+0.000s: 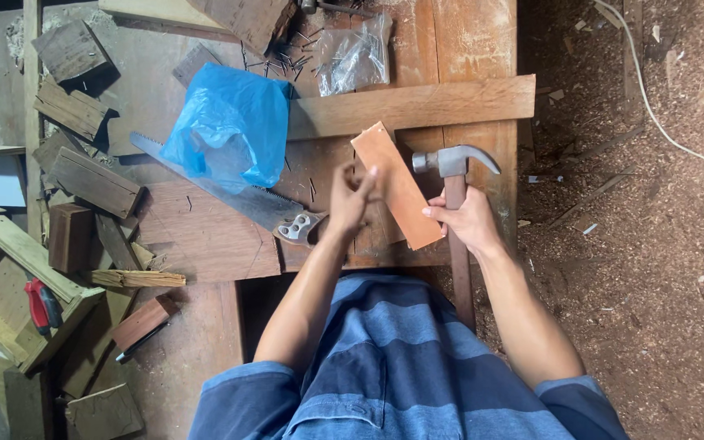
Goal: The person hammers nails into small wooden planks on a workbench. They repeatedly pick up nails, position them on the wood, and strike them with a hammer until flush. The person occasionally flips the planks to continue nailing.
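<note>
The small wood piece (397,186) sits between the two hands. The left hand (350,200) pinches its edge with bent fingers. The right hand (464,218) grips a hammer (453,163). A saw (230,194) and blue bag (230,126) lie left of the left hand.
</note>
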